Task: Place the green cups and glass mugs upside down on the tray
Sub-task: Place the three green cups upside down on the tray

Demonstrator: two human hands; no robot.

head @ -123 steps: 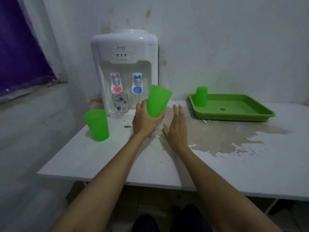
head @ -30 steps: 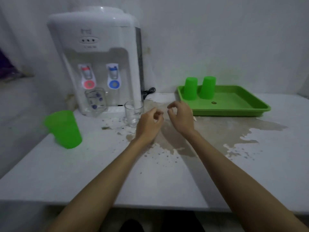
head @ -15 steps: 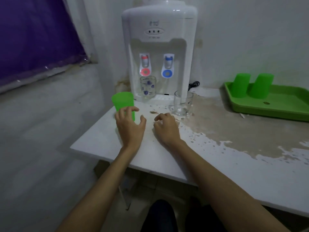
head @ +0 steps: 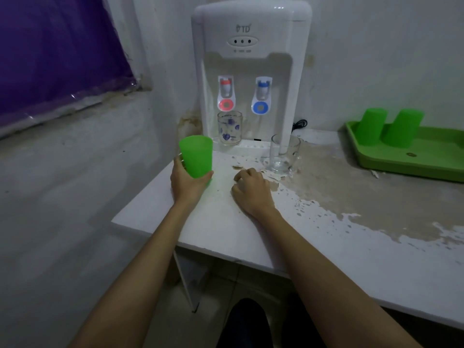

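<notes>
My left hand grips an upright green cup near the table's left corner. My right hand rests on the tabletop beside it, fingers curled, holding nothing. A plain glass mug stands upright just beyond my right hand. A glass mug with blue patterns sits on the dispenser's drip tray under the red tap. Two green cups stand upside down at the left end of the green tray on the right.
A white water dispenser stands at the back of the white table, whose paint is worn off in a large brown patch. A black cord lies behind the dispenser. A purple-covered window is on the left wall.
My left hand has closed around the green cup, which it was only touching half a second ago. My right hand has curled its fingers and stayed on the table.
</notes>
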